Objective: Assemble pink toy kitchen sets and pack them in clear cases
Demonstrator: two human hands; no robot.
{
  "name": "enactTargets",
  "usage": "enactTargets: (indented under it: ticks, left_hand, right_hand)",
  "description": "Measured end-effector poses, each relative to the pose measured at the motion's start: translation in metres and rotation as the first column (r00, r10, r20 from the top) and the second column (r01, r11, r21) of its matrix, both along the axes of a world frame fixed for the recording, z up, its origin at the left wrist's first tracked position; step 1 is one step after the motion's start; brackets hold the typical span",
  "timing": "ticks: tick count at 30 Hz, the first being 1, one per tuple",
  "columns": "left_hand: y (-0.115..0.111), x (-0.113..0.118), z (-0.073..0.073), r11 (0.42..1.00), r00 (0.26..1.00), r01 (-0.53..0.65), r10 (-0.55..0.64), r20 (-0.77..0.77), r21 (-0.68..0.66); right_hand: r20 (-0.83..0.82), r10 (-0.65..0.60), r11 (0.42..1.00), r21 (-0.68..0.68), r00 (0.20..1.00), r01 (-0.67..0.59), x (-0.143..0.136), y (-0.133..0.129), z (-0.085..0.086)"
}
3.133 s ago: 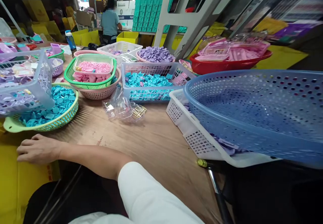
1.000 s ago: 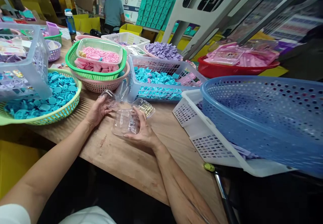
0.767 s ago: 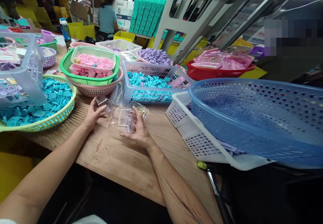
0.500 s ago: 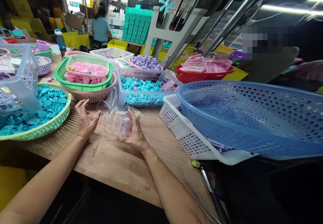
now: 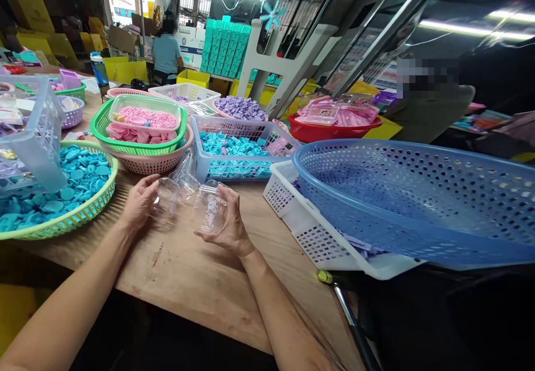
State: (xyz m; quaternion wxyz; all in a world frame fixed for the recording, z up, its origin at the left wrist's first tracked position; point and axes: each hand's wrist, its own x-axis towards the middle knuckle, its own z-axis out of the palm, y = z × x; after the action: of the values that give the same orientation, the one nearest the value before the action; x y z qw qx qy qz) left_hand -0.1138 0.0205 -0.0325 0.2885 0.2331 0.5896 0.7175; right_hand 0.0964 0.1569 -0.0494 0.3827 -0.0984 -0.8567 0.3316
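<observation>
Wooden table (image 5: 200, 271) in a cluttered workshop | clear plastic case (image 5: 209, 209) gripped in right hand (image 5: 228, 223) | second clear case (image 5: 167, 201) grasped by left hand (image 5: 140, 204), just beside | green basket of teal discs (image 5: 62, 193) left of left hand | blue basket (image 5: 418, 204) right of right hand

My left hand (image 5: 140, 204) and right hand (image 5: 228, 223) both grip clear plastic shell (image 5: 196, 206), lifted just above wooden table (image 5: 200, 282). Green basket of blue discs (image 5: 90, 206) near left hand. Big blue basket (image 5: 376, 232) on white tray (image 5: 317, 237) at right. Teal pieces in crate (image 5: 234, 154) behind shell.
</observation>
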Motion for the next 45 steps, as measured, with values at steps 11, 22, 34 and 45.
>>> enactTargets:
  ticks: [11, 22, 34, 45]
  left_hand:
    - [-0.001, 0.027, 0.001, 0.97, 0.465, -0.244, 0.118, -0.877, 0.002]
    - [0.003, 0.031, 0.004, 0.929, 0.931, 0.365, -0.366, -0.001, -0.058]
    - [0.003, 0.045, -0.001, 0.834, 0.751, 0.504, -0.552, 0.362, 0.227]
    - [0.003, 0.05, 0.003, 0.891, 0.881, 0.454, -0.446, 0.157, -0.018]
  right_hand:
    - [-0.012, -0.128, 0.96, 0.251, 0.992, 0.127, -0.014, -0.009, 0.001]
    - [0.018, -0.133, 0.965, 0.229, 0.991, 0.126, -0.019, -0.013, -0.005]
    - [0.066, 0.046, 0.995, 0.087, 0.997, -0.052, -0.019, -0.014, -0.018]
    - [0.125, -0.011, 0.993, 0.118, 0.992, -0.004, -0.022, -0.019, -0.015]
